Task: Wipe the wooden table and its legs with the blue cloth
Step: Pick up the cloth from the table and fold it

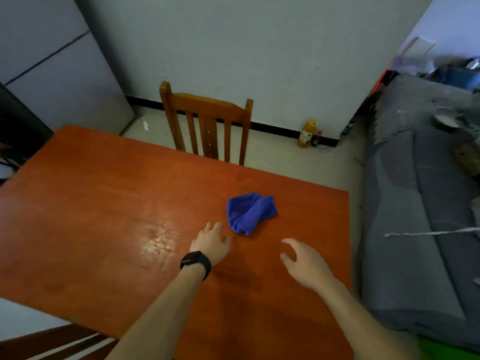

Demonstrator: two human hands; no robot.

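**Blue cloth lying loose on the table, both hands beside it**

The blue cloth (250, 213) is lying bunched and crumpled on the wooden table (104, 198), on the right part of the top and nearer the far edge than the near one. Nothing is holding it.

The left hand (211, 242) is lying low over the tabletop just left of the cloth, palm down, its fingers relaxed and loosely extended toward the cloth's near left corner; whether the fingertips are touching the fabric cannot be told. A dark watch (196, 262) is sitting on that wrist. The right hand (304, 263) is hovering over the table nearer the viewer and to the right of the cloth, apart from it, its fingers spread and loosely curved, gripping nothing.

A pale glossy patch (158, 240) is shining on the wood left of the left hand.

A wooden chair (207, 110) is standing at the table's far side, its slatted back rising above the edge. Beyond it, a yellow bottle (306, 133) is standing on the floor against the wall. A grey sofa (415, 229) is running along the table's right side.
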